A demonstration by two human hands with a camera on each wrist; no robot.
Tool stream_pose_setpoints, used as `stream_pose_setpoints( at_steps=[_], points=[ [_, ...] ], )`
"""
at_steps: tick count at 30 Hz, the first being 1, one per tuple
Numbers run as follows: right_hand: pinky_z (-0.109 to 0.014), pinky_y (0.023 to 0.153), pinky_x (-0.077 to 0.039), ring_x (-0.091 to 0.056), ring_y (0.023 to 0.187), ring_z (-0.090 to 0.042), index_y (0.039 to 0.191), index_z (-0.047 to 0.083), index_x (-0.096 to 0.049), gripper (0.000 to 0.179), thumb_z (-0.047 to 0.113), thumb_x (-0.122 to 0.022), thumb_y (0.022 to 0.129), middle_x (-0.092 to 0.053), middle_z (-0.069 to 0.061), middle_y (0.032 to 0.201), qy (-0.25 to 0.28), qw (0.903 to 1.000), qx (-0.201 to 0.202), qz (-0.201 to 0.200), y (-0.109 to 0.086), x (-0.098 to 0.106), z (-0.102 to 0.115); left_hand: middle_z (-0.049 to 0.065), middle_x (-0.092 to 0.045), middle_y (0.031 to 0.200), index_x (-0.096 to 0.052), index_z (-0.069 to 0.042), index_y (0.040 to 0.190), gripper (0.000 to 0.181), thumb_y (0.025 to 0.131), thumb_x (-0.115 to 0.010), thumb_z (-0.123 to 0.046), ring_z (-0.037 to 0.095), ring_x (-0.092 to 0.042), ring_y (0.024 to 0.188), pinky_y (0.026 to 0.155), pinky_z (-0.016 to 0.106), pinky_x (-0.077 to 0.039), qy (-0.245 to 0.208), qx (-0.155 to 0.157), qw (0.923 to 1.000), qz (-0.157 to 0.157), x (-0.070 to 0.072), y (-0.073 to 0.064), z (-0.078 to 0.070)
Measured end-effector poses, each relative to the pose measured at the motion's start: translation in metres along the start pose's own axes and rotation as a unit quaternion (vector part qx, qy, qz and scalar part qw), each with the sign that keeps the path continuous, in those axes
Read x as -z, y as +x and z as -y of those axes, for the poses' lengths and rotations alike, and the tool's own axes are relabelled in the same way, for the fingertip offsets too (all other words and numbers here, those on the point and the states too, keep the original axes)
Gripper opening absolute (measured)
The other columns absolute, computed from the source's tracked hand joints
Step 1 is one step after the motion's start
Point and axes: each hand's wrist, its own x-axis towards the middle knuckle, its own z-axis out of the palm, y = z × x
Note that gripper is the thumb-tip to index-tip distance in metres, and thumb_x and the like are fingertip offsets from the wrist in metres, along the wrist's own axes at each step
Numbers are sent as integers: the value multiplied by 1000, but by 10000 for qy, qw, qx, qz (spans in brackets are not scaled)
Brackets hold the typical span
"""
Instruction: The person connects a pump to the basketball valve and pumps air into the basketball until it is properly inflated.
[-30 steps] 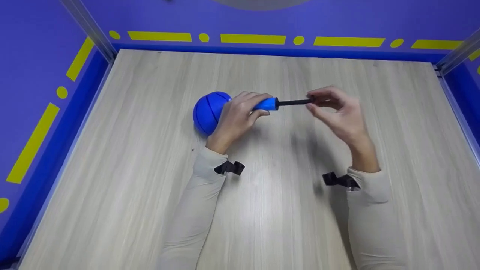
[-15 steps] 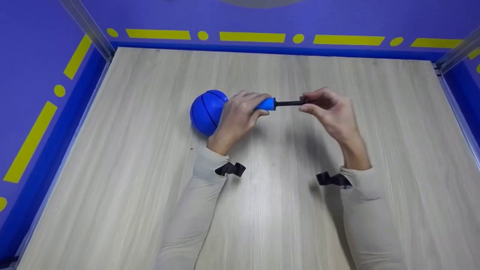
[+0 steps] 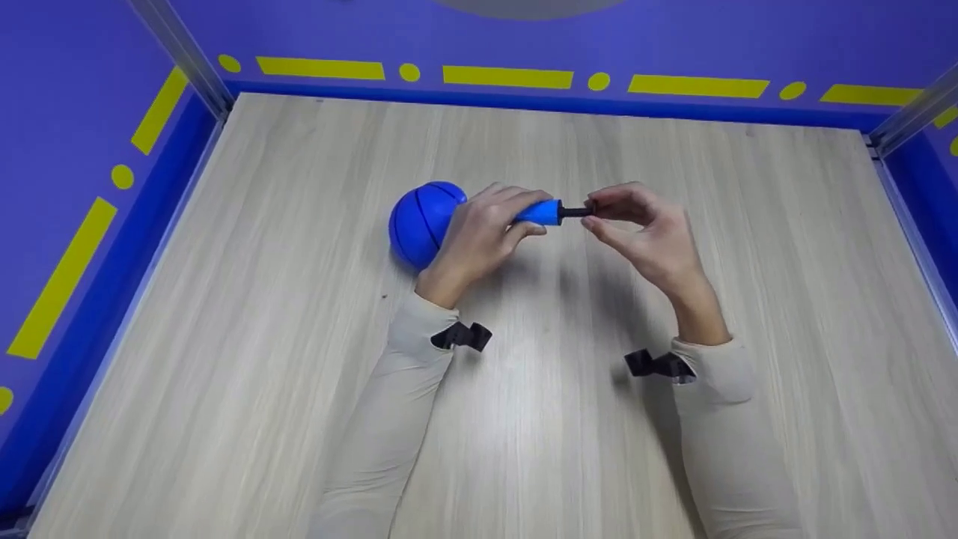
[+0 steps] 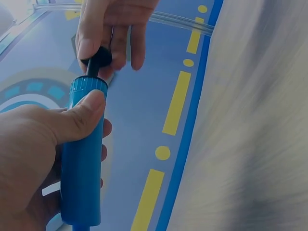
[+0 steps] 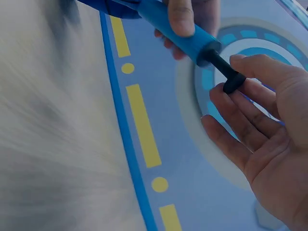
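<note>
A blue hand pump [image 4: 82, 163] lies sideways in the grip of my left hand [image 3: 483, 232], its thumb along the barrel. From the barrel's right end sticks out a short stretch of black plunger rod [image 3: 575, 212]. My right hand [image 3: 647, 232] pinches the black knob [image 5: 234, 83] at the rod's end between thumb and fingertips. Left of the pump, a blue ball [image 3: 419, 224] with dark seam lines is partly covered by my left hand. In the right wrist view the ball's edge shows at the pump's far end.
Under both hands spreads a pale wood-grain table [image 3: 539, 419]. Blue panels [image 3: 524, 45] with yellow dashes and dots stand along its back and sides, joined by metal corner posts [image 3: 183, 56]. A small dark speck [image 3: 385, 296] marks the tabletop near the ball.
My right hand has moved left toward my left hand, pushing the plunger rod further into the pump barrel. The left hand keeps its grip, and the ball stays close beside it.
</note>
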Motion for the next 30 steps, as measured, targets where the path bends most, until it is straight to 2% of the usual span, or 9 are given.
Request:
stream_pose_setpoints(
  at_steps=[4, 8, 11, 16, 22, 26, 30],
  points=[
    [-28, 95, -55, -71, 102, -17, 120, -7, -73, 27, -4, -78, 94, -75, -15, 115, -180, 9993, 150, -275, -4, 21, 2, 8, -76, 124, -74, -5, 132, 43, 99, -74, -32, 24, -68, 114, 98, 33, -54, 27, 118, 9999, -116, 5, -3, 5],
    [-27, 91, -57, -73, 99, -22, 117, -9, -74, 25, -10, -77, 92, -75, -18, 113, 18, 9974, 239, -684, -5, 40, 4, 9, -75, 124, -73, -3, 132, 44, 99, -75, -31, 26, -68, 114, 98, 34, -54, 0, 213, 9996, -206, 11, -3, 8],
    [-27, 88, -58, -73, 98, -24, 116, -9, -74, 26, -10, -78, 91, -75, -20, 113, 192, 9964, 163, -807, -4, 44, 4, 10, -75, 125, -72, -3, 134, 44, 100, -73, -32, 26, -67, 115, 100, 34, -53, -26, 250, 9995, -166, 12, -3, 8],
    [-27, 86, -59, -73, 97, -23, 117, -11, -73, 27, -12, -78, 90, -74, -23, 112, 354, 9980, -18, -530, -2, 32, -2, 11, -75, 126, -73, -3, 132, 42, 100, -73, -30, 28, -67, 116, 103, 35, -51, -58, 240, 9995, -203, 6, -3, 5],
    [-26, 84, -59, -74, 94, -18, 111, -12, -72, 24, -8, -81, 89, -76, -19, 108, 298, 9986, -344, -250, 0, 3, -4, 13, -75, 124, -73, 1, 129, 42, 99, -73, -29, 29, -68, 113, 100, 37, -51, -209, 56, 9997, -70, -6, -2, -1],
    [-27, 85, -59, -74, 95, -17, 112, -13, -70, 26, -7, -81, 90, -75, -20, 107, 311, 9993, -206, -87, 2, -12, -2, 13, -75, 124, -73, 0, 130, 41, 100, -73, -28, 28, -67, 113, 100, 37, -52, -307, 43, 9995, 6, -10, -1, -4],
    [-27, 87, -59, -72, 96, -16, 116, -11, -69, 27, -6, -80, 92, -74, -18, 109, 228, 9997, 2, 59, 2, -14, -1, 12, -75, 124, -73, -1, 131, 42, 99, -74, -28, 27, -67, 114, 100, 35, -52, -383, 70, 9992, -2, -10, 0, -5]
  ],
)
